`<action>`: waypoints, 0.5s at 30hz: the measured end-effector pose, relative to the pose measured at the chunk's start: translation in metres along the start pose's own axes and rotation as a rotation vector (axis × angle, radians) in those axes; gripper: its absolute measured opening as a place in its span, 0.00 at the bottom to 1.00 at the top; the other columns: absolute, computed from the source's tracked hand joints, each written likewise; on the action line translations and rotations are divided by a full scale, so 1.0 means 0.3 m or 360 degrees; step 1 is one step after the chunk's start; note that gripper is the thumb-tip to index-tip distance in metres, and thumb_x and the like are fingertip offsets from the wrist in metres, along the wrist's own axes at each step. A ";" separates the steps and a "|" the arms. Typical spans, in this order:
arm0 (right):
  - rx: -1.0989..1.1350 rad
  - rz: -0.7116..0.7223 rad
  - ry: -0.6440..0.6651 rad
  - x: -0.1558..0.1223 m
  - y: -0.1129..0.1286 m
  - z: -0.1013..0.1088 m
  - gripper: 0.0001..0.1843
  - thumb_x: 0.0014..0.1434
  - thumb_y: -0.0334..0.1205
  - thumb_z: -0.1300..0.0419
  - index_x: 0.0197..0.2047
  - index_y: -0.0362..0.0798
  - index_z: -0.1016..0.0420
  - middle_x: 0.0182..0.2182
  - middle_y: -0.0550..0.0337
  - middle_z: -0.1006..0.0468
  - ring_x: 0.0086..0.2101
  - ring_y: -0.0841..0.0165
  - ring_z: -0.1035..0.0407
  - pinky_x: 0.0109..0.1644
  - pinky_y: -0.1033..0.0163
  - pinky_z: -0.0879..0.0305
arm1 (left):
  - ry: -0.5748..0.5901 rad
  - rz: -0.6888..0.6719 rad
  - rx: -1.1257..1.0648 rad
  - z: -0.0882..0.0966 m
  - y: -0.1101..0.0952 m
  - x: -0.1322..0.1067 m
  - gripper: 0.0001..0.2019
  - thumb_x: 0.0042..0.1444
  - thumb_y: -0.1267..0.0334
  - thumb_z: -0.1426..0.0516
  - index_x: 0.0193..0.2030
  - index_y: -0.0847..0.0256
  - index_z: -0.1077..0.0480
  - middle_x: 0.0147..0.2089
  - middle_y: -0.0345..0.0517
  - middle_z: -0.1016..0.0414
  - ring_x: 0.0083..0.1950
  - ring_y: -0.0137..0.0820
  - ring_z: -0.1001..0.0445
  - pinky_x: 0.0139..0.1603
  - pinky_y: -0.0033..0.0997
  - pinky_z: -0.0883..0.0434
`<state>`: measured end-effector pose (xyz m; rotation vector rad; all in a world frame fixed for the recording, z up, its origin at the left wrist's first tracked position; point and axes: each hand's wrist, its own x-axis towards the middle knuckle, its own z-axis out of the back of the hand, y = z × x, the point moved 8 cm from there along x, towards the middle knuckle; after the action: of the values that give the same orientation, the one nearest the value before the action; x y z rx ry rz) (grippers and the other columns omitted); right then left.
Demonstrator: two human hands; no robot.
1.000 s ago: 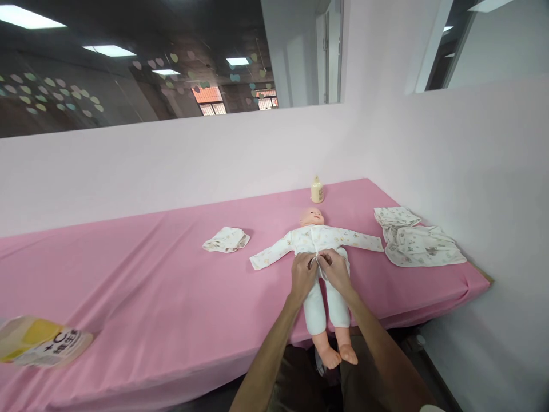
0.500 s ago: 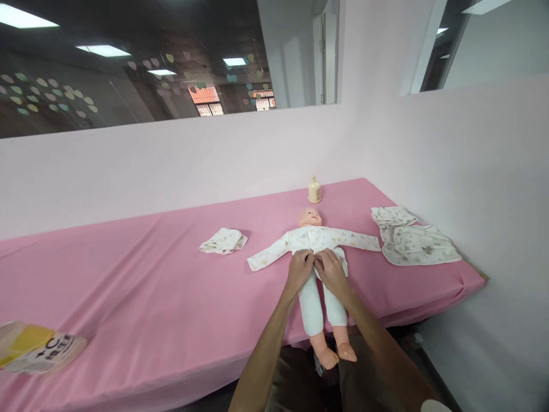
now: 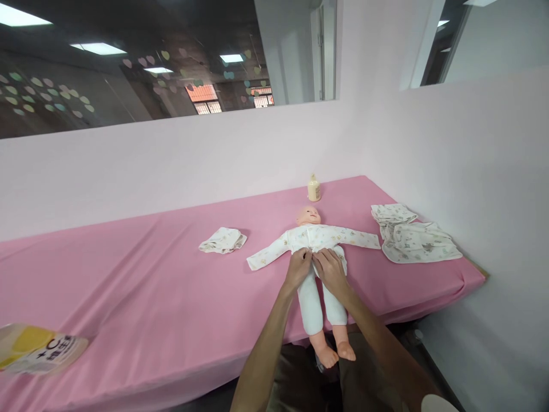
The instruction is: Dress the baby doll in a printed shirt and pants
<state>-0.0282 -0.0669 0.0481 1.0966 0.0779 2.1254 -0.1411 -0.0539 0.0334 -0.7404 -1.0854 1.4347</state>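
A baby doll [image 3: 309,216] lies on its back with its head toward the wall and its feet at the table's front edge. It wears a white patterned baby shirt [image 3: 315,236], whose sleeves stretch out to both sides. My left hand [image 3: 299,268] and my right hand [image 3: 330,269] meet at the front of the shirt over the doll's belly. Both have their fingers closed, pinching the shirt's front; the exact spot between the fingertips is hidden. White cloth covers the doll's legs down to the bare feet.
A pink sheet [image 3: 141,297] covers the table. A folded patterned cloth [image 3: 223,240] lies left of the doll, more patterned cloths [image 3: 420,241] to the right. A cream pump bottle [image 3: 314,189] stands behind the head. A bottle with a yellow label [image 3: 40,348] lies at front left.
Hardly anything differs: the view has shifted slightly, and both hands stay pinched at the shirt's front.
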 end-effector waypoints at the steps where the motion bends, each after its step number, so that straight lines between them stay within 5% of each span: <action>1: -0.0022 0.0019 0.0011 -0.002 0.002 -0.005 0.19 0.70 0.35 0.56 0.32 0.49 0.29 0.30 0.55 0.28 0.33 0.62 0.37 0.40 0.57 0.40 | -0.0023 0.0018 -0.0009 0.002 0.006 0.001 0.13 0.57 0.58 0.51 0.24 0.60 0.40 0.26 0.37 0.37 0.29 0.27 0.39 0.32 0.28 0.40; 9: 0.0278 -0.0166 -0.0098 -0.012 -0.042 0.008 0.13 0.68 0.38 0.51 0.38 0.49 0.26 0.34 0.54 0.24 0.37 0.62 0.32 0.44 0.56 0.37 | 0.0013 0.0010 0.0055 0.014 -0.009 0.005 0.13 0.58 0.58 0.50 0.24 0.60 0.38 0.25 0.37 0.35 0.28 0.27 0.38 0.31 0.28 0.39; 15: 0.0132 -0.0278 -0.0006 -0.103 -0.061 0.041 0.12 0.61 0.41 0.42 0.48 0.50 0.29 0.41 0.52 0.27 0.44 0.58 0.34 0.49 0.51 0.37 | -0.0196 -0.0297 0.0631 0.076 -0.014 -0.139 0.09 0.57 0.62 0.46 0.43 0.60 0.29 0.43 0.48 0.25 0.47 0.39 0.29 0.47 0.40 0.31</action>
<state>0.0029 -0.0763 0.0282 1.0999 0.2529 1.9788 -0.1530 -0.0995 0.0402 -0.2642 -0.8967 1.4867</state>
